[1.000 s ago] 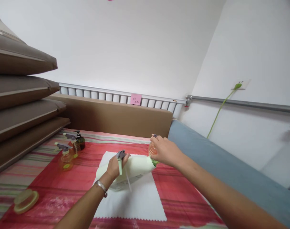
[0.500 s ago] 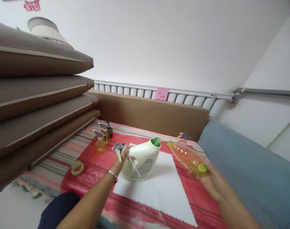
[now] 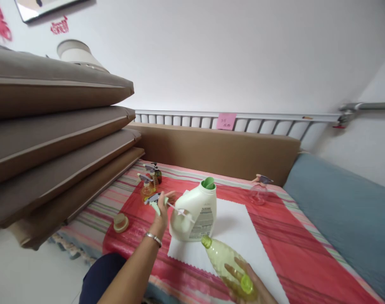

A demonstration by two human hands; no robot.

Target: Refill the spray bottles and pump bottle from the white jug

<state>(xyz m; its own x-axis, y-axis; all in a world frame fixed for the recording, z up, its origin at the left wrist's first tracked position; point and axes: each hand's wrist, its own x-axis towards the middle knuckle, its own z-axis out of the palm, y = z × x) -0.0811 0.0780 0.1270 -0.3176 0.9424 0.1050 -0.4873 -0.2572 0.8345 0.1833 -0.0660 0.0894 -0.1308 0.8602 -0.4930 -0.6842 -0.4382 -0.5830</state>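
My left hand [image 3: 161, 210] holds a spray trigger head [image 3: 152, 199], grey and pale green, its thin white dip tube pointing right across the jug's handle. A large cream detergent jug [image 3: 197, 211] with a green spout stands upright on a white cloth [image 3: 230, 228], just right of that hand. My right hand [image 3: 248, 280], low in the view and partly hidden, is wrapped round a see-through yellow-green bottle [image 3: 222, 257]. The bottle lies tilted, its open neck pointing up and left toward the jug's foot and its base toward me.
Several spray and pump bottles [image 3: 147, 191] stand at the back left. A pink spray bottle [image 3: 258, 193] is at the back right. A round cream lid [image 3: 120, 222] lies on the red cover [image 3: 142, 240]. Stacked brown cushions [image 3: 69, 122] rise at left; a blue-grey pad [image 3: 338, 211] lies right.
The bottle in my right hand has come down and left, closer to the jug. The jug, tipped before, now stands upright, and my left hand's fingers no longer reach its handle.
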